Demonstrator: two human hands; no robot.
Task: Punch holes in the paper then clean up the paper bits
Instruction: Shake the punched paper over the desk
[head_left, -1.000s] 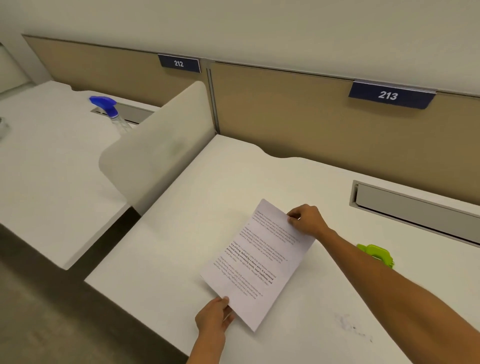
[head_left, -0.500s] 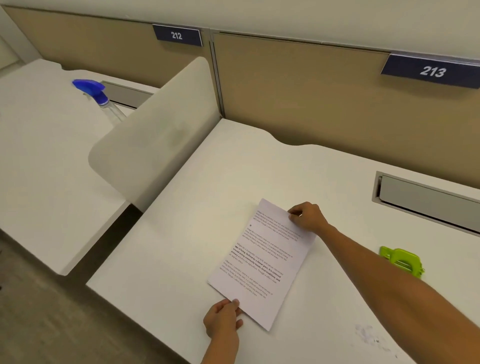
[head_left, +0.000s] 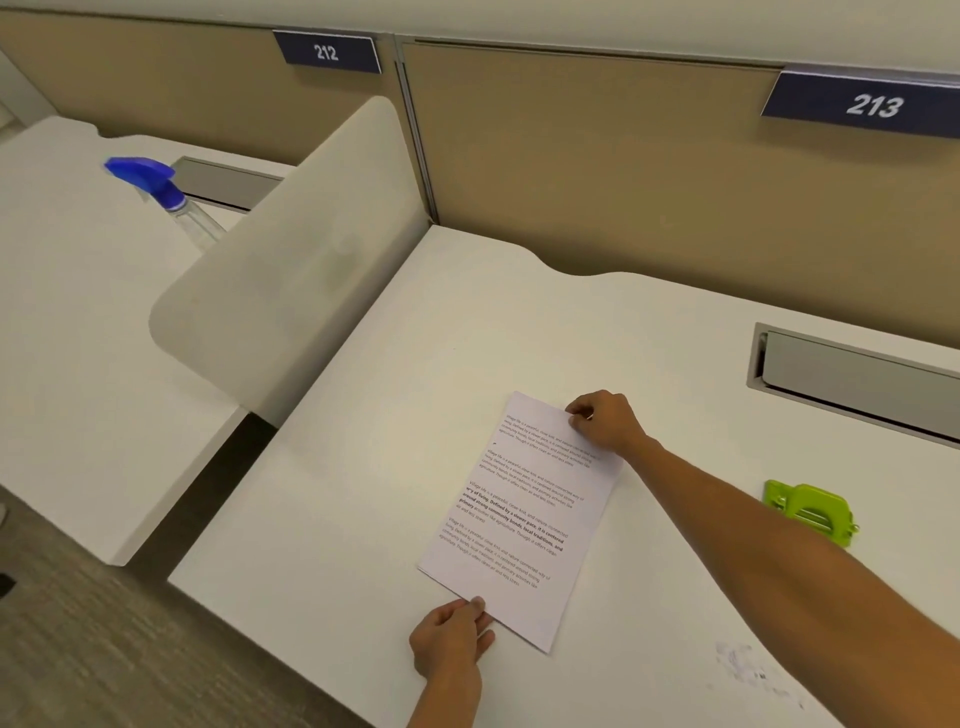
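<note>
A printed sheet of paper (head_left: 524, 514) lies at an angle on the white desk (head_left: 395, 415). My right hand (head_left: 605, 421) pinches its far corner. My left hand (head_left: 452, 642) pinches its near corner with thumb on top. A lime-green hole punch (head_left: 810, 512) rests on the desk to the right, beyond my right forearm, untouched. A faint patch of small marks or paper bits (head_left: 753, 670) shows on the desk at the lower right.
A curved white divider (head_left: 291, 280) separates this desk from the left one, where a spray bottle (head_left: 166, 195) with a blue head stands. A grey cable slot (head_left: 857, 384) sits at the back right. The beige partition carries signs 212 and 213.
Both hands keep their hold on the paper, which has hardly shifted on the desk. The view has swung, so the hole punch shows more fully on the right.
</note>
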